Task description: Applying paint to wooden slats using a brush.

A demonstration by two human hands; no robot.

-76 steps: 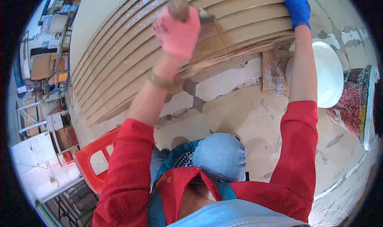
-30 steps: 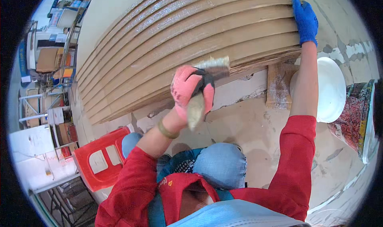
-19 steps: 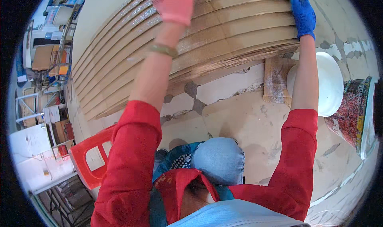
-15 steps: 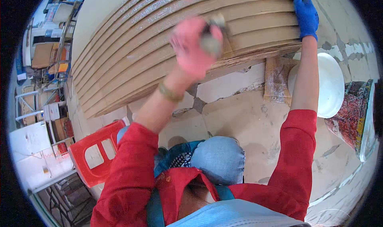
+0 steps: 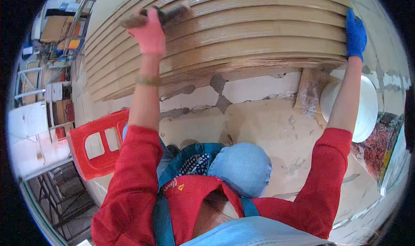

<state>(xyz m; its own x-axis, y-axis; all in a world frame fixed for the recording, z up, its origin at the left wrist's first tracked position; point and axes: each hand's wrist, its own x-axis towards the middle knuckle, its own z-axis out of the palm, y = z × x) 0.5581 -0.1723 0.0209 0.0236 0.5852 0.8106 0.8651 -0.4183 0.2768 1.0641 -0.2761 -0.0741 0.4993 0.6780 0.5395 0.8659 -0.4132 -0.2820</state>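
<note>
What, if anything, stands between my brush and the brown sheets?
Nothing visible: the brush in your left hand is over the brown sheets, though blur hides whether it touches. Your right hand is at their right edge.

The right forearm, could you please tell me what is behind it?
A white bowl-like object shows on both sides of the right forearm; the part directly behind it is covered.
</note>
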